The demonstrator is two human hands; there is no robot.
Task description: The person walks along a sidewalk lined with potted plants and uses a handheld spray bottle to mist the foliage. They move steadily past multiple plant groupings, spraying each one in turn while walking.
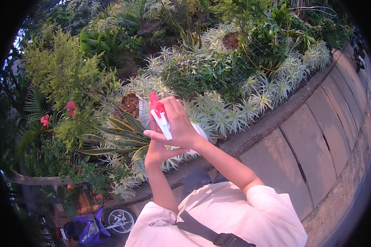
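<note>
A spray bottle's red-and-white trigger head (pixel 161 119) points away from me, up the picture, over the plants. My right hand (pixel 177 122) is closed around the head, fingers over its red part and the thumb reaching left below the white part. Beneath it, my left hand (pixel 157 151) is bent around the bottle, partly covered by the right hand. The bottle's body is mostly hidden by both hands. White surfaces show behind the hands (pixel 200 131); I cannot tell what they belong to. Long yellow-edged snake plant leaves (pixel 120 142) spread just left of my hands.
Striped spider plants (pixel 232 114) line a curved stone kerb (pixel 253 136), beside concrete paving slabs (pixel 296 142) at right. A leafy shrub with wires (pixel 204 71) stands ahead. Pink flowers (pixel 71 106) and a feathery shrub (pixel 61 68) are at left. A purple motorcycle (pixel 92 228) stands at lower left.
</note>
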